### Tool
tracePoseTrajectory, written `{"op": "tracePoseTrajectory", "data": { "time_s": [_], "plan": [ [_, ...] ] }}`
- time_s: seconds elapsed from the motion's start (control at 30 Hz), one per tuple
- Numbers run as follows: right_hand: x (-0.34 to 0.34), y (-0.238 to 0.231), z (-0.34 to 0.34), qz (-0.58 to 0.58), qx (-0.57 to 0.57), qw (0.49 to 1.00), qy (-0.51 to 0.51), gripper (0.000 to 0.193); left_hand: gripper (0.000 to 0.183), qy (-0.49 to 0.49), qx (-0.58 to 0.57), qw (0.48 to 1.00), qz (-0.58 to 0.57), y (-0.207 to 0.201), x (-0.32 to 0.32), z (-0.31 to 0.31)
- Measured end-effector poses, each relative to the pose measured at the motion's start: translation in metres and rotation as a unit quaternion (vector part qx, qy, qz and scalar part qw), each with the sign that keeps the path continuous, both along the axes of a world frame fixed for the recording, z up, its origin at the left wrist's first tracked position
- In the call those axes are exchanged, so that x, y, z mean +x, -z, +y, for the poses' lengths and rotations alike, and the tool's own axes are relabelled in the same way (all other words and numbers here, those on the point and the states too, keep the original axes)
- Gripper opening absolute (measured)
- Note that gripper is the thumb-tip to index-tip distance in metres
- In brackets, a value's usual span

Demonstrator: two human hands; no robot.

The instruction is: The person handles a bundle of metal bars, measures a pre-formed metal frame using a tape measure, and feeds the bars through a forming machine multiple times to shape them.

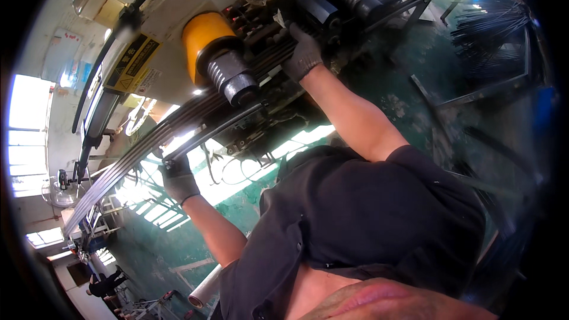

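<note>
Long metal bars [148, 143] slant from lower left to upper right. Left hand [179, 181], gloved, at short rail's [222, 132] left end; can't tell if clamped. Orange cylinder [207, 38] next. Right hand [304, 56], gloved, at bars; grip unclear.

Metal workshop, apparently: machine [207, 44], long bars [157, 136]

metal bars [121, 167]: grey | gloved fingers [301, 35]: dark grey | cylinders [207, 35]: orange | label [133, 64]: yellow-black | floor [157, 261]: green | shirt [373, 213]: black
</note>
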State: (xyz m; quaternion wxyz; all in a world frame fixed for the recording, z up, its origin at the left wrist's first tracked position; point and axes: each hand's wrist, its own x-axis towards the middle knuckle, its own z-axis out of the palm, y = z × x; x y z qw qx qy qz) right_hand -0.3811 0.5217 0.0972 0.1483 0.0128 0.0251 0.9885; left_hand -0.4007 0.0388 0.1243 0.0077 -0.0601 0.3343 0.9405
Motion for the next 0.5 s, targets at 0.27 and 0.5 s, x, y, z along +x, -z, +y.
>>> {"op": "tracePoseTrajectory", "data": {
  "time_s": [0.27, 0.5],
  "plan": [
    [0.004, -0.031, -0.010, -0.139, 0.029, 0.989, 0.043, 0.024, 0.079, -0.061, -0.162, 0.953, 0.247, -0.174, -0.032, 0.018],
    [-0.003, -0.023, -0.007, -0.129, 0.029, 0.991, 0.038, 0.021, 0.060, -0.174, -0.600, 0.701, 0.343, -0.292, -0.068, 0.050]
  ]
}}
